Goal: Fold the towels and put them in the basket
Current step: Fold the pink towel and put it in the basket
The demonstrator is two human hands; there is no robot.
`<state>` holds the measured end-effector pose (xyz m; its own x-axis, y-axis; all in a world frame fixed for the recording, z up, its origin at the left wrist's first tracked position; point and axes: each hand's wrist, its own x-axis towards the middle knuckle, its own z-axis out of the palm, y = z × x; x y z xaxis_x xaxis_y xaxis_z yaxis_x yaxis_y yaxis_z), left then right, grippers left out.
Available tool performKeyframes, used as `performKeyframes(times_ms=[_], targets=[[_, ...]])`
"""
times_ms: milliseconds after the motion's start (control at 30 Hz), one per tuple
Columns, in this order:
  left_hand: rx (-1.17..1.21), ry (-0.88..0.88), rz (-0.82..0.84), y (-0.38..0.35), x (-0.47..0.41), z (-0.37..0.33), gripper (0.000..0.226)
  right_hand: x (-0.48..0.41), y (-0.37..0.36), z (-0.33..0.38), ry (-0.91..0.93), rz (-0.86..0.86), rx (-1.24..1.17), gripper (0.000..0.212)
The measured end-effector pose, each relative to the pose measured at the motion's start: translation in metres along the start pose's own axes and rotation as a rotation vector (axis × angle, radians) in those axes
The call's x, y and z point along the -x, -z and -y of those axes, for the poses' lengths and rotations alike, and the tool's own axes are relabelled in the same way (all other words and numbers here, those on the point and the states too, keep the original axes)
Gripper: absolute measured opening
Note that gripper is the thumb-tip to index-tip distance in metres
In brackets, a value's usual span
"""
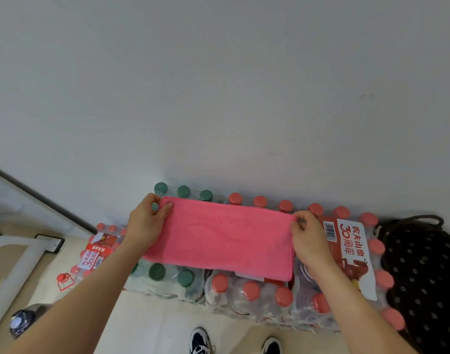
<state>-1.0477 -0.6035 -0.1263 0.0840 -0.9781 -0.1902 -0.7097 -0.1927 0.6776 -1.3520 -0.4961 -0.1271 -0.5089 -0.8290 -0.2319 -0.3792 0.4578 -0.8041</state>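
A pink towel [220, 238], folded into a wide rectangle, lies flat on top of shrink-wrapped packs of bottles. My left hand [147, 223] pinches its far left corner between thumb and fingers. My right hand [308, 238] pinches the far right corner and covers part of the right edge. A dark basket [423, 272] with pale dots and a rope handle stands at the right, beside the packs. Its inside is not visible.
Packs of green-capped bottles [167, 277] and red-capped bottles [252, 292] stand against a white wall. A lower pack [96, 254] sits on the floor at left, near a white frame [17, 267] and a dark bottle [22, 320]. My shoes [201, 341] are below.
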Motion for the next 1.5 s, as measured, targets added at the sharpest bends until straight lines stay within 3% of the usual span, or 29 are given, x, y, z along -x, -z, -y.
performKeyframes(times_ms=[467, 700, 867, 1000, 1133, 1233, 1367, 1500], targets=[[-0.182, -0.05, -0.026, -0.007, -0.004, -0.003, 0.032, -0.012, 0.0, -0.001, 0.074, 0.023, 0.349, 0.011], [-0.529, -0.204, -0.022, -0.001, -0.003, -0.009, 0.034, -0.021, 0.007, -0.001, 0.225, 0.135, 0.366, 0.039], [-0.464, -0.264, 0.021, 0.003, -0.013, -0.011, 0.025, -0.031, 0.007, 0.008, 0.253, 0.338, 0.464, 0.031], [-0.423, -0.299, 0.006, 0.004, -0.016, -0.012, 0.016, -0.039, 0.01, 0.02, 0.136, 0.432, 0.393, 0.025], [-0.351, -0.201, 0.042, 0.009, -0.02, -0.012, 0.015, -0.047, 0.014, 0.028, 0.122, 0.463, 0.481, 0.016], [-0.258, -0.114, 0.125, 0.019, -0.023, -0.016, 0.014, -0.051, 0.018, 0.031, 0.09, 0.481, 0.376, 0.015], [0.14, -0.186, -0.055, 0.054, -0.009, -0.043, 0.025, -0.044, 0.05, 0.062, 0.074, 0.324, -0.058, 0.027], [0.323, -0.28, -0.141, 0.072, 0.031, -0.056, 0.022, -0.006, 0.092, 0.083, 0.322, 0.169, -0.02, 0.02]])
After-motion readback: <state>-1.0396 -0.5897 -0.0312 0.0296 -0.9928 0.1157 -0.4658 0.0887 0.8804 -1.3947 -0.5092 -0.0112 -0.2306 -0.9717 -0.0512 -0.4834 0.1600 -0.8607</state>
